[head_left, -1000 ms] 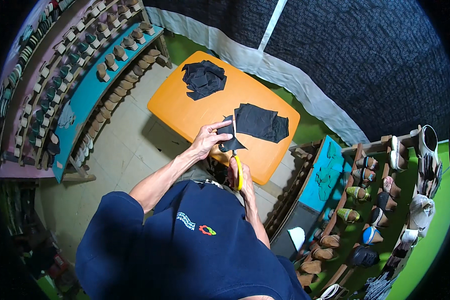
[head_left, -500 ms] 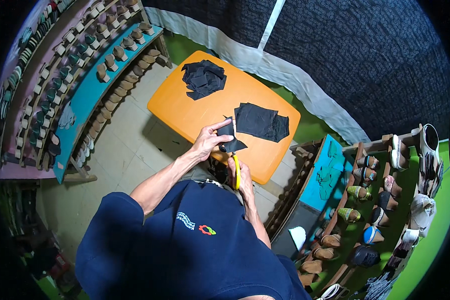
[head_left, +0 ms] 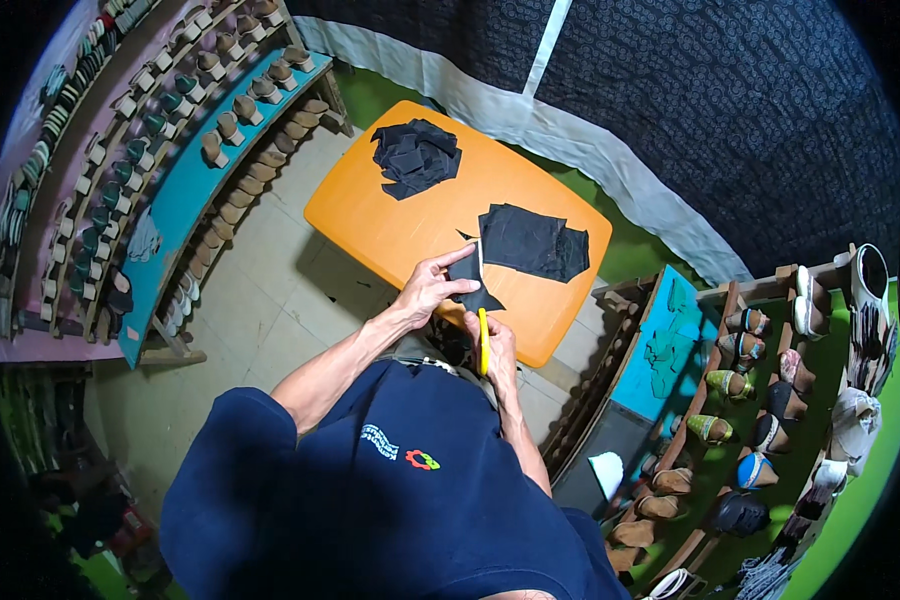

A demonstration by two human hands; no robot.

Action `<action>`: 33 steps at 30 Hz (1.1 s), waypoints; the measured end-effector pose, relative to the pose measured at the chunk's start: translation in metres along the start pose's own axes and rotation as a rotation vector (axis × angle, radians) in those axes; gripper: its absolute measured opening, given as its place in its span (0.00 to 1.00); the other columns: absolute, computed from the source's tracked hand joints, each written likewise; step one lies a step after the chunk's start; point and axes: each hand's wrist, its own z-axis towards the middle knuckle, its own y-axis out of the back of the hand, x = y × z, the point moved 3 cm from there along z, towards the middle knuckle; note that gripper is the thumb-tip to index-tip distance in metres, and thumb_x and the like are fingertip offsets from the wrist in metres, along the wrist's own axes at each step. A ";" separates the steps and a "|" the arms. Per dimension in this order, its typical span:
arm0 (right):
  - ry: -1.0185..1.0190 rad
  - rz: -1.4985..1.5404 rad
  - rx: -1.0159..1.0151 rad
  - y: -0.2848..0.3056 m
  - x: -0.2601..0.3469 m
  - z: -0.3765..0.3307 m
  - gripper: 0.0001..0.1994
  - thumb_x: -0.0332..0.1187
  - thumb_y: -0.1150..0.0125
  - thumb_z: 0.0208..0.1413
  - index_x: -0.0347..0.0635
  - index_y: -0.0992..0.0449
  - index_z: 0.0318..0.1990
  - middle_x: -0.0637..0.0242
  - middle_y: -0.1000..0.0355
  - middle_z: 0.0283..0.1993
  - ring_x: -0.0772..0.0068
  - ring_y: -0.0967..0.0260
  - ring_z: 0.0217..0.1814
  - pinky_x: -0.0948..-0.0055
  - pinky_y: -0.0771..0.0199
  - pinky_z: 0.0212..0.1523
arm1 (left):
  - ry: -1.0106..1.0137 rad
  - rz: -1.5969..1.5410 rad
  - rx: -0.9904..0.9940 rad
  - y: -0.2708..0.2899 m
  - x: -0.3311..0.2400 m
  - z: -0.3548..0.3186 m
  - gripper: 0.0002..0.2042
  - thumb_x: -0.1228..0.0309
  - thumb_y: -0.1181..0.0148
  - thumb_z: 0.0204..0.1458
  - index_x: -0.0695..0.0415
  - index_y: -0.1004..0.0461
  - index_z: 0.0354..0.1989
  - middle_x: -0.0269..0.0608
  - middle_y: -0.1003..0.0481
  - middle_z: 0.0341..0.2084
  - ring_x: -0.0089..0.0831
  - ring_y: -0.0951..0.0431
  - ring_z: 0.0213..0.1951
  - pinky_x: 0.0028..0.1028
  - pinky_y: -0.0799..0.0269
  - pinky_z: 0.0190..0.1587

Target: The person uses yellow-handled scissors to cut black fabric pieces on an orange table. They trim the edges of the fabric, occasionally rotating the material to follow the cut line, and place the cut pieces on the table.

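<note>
the small flat piece of black material (head_left: 473, 281) lies at the near edge of the orange rounded wooden table (head_left: 390, 225), its long axis running roughly away from the person, with a pointed corner toward them. the left hand (head_left: 428, 290) reaches in from the lower left, forearm stretched forward, fingers pressed down flat on the piece with index finger extended along its top edge. the right hand (head_left: 497, 345) sits just below, fist closed around a yellow-handled cutting tool (head_left: 483, 340) that stands nearly upright in the view, its tip against the piece. a larger sheet of black material (head_left: 535, 242) lies just beside, to the right. a heap of cut black pieces (head_left: 415, 157) rests at the table's far end.
</note>
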 end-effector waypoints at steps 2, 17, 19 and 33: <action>-0.029 0.045 0.015 -0.001 0.001 0.000 0.26 0.54 0.31 0.56 0.43 0.30 0.18 0.79 0.42 0.16 0.85 0.50 0.18 0.74 0.53 0.19 | 0.023 -0.004 -0.001 0.002 0.001 -0.002 0.34 0.82 0.32 0.49 0.62 0.36 0.67 0.35 0.20 0.41 0.20 0.20 0.38 0.20 0.24 0.45; -0.086 0.139 0.182 -0.001 -0.003 -0.010 0.24 0.57 0.47 0.65 0.43 0.29 0.31 0.76 0.39 0.19 0.82 0.39 0.16 0.77 0.37 0.17 | 0.143 -0.072 -0.037 0.008 0.001 0.003 0.37 0.84 0.34 0.49 0.60 0.40 0.70 0.44 0.24 0.51 0.30 0.21 0.49 0.31 0.24 0.55; -0.052 0.182 0.173 -0.005 -0.004 -0.010 0.24 0.57 0.47 0.65 0.44 0.29 0.30 0.75 0.38 0.20 0.82 0.40 0.16 0.77 0.38 0.17 | 0.149 -0.070 -0.045 0.007 0.000 0.005 0.37 0.84 0.34 0.49 0.59 0.40 0.70 0.43 0.24 0.51 0.30 0.21 0.49 0.32 0.24 0.56; -0.130 0.157 0.044 -0.018 0.006 0.010 0.26 0.58 0.39 0.59 0.43 0.28 0.25 0.76 0.39 0.13 0.83 0.40 0.12 0.78 0.38 0.13 | 0.178 -0.018 0.010 0.014 -0.002 0.017 0.37 0.84 0.34 0.48 0.60 0.40 0.70 0.41 0.21 0.42 0.24 0.19 0.39 0.21 0.23 0.43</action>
